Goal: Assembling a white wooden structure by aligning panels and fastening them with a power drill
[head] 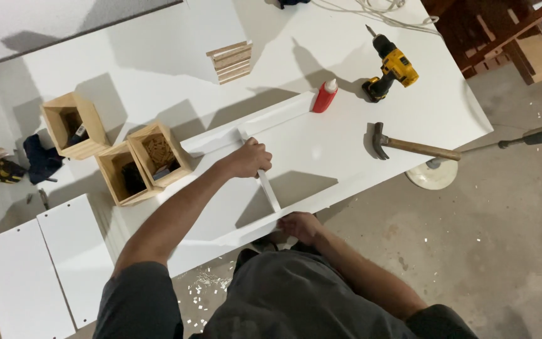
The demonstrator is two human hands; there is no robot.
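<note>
Under both hands [249, 158], white divider [268, 190] crosswise.

L hand [250, 158] grips upright white divider board [268, 190] on white table [158, 37]; R hand [300, 225] steadies near frame edge [246, 231]. Hammer [409, 146], yellow drill [392, 68], red glue bottle [325, 96] lie beyond, w/ wooden boxes [127, 160] at left.

Smooth white laminate with a faint sheen on the table [158, 56] and on the thin white panel [270, 191] under the left hand [250, 158]. Beside that panel, bare pale wood, matt and unpainted, on the three open boxes [158, 154]. Beyond it, glossy red plastic on the glue bottle [324, 97], yellow and black plastic on the drill [391, 70], dark metal head and plain wooden handle on the hammer [412, 145]. Below, rough grey concrete on the floor [503, 238].
</note>
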